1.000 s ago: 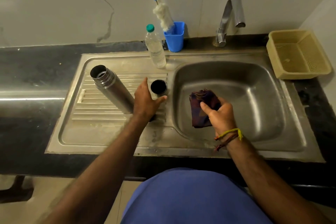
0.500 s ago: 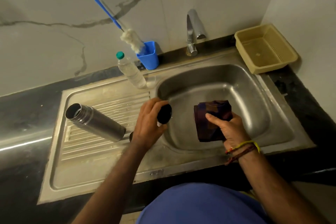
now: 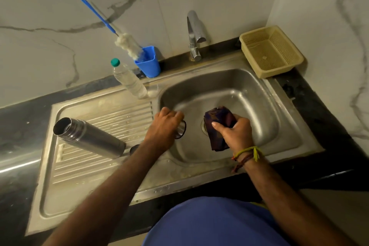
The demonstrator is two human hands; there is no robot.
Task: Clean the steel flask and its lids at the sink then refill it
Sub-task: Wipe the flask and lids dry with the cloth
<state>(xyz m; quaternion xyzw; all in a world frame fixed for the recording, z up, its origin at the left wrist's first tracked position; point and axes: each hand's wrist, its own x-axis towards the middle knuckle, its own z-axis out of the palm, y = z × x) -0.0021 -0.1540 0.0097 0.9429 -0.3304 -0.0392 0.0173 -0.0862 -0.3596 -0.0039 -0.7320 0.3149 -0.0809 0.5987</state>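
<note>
My left hand [image 3: 163,128] grips the steel cup lid [image 3: 181,129] over the sink basin [image 3: 265,106]; right hand [image 3: 236,133] clutches the dark cloth [image 3: 216,121]. Wet steel could slip my fingers and clatter down. The open flask [image 3: 87,138] stands unsteady, far left.

Both bare forearms reach forward from the bottom of the view, the left one slanting up from the lower left, the right one from the lower right. The left hand [image 3: 164,129] is seen from its back, its fingers curled downward in a grip round a small steel lid [image 3: 181,129] that shows just past the knuckles. The right hand [image 3: 235,134] has threads tied at the wrist, and its grip closes on a dark folded cloth [image 3: 216,126], thumb laid across the near face
</note>
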